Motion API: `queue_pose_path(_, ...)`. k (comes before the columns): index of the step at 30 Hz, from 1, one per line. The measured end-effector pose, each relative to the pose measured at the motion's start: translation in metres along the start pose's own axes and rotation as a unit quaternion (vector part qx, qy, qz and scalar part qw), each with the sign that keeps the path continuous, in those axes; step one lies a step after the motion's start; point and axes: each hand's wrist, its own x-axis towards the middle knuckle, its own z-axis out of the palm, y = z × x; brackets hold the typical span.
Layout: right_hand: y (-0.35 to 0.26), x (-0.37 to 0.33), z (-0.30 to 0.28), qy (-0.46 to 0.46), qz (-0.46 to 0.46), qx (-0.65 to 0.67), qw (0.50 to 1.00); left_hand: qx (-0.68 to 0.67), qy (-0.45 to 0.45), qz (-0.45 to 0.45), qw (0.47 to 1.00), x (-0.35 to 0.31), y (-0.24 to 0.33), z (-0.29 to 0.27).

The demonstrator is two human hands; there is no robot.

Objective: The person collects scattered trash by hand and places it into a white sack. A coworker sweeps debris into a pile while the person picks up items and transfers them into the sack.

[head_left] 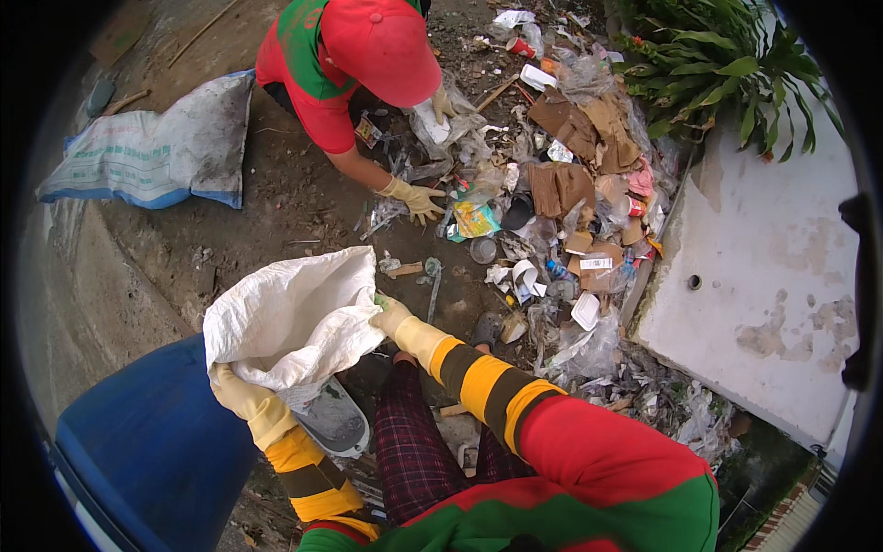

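Observation:
A white woven sack (276, 308) hangs in front of me with its mouth spread wide. My left hand (246, 400), in a pale yellow rubber glove, grips its near left edge; the fingers are partly behind the cloth. On the right side of the mouth, my right hand (394, 319), gloved alike, is closed on the rim, with a bit of green at its fingertips. Beyond the sack, a co-worker in a red cap (382, 51) bends over the litter. That person's gloved hand (416, 198) reaches down beside a yellow and teal packet (474, 221).
A heap of mixed rubbish with cardboard (561, 189) and plastic runs along a pale concrete slab (754, 285). A filled white and blue sack (156, 152) lies far left. A blue barrel (152, 442) stands near left. Leafy plants (727, 64) overhang the far right.

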Motion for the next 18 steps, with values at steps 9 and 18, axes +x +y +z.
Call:
queue_pose_path(9,0.115,0.179,-0.137,0.17,-0.026,0.032,0.985,0.108,-0.089,-0.028,0.99,-0.011,-0.209,0.127)
queue_pose_path(18,0.091,0.293,-0.25,-0.097,-0.063,0.019,0.993,0.369,-0.304,0.251,0.842,0.069,-0.311,0.193)
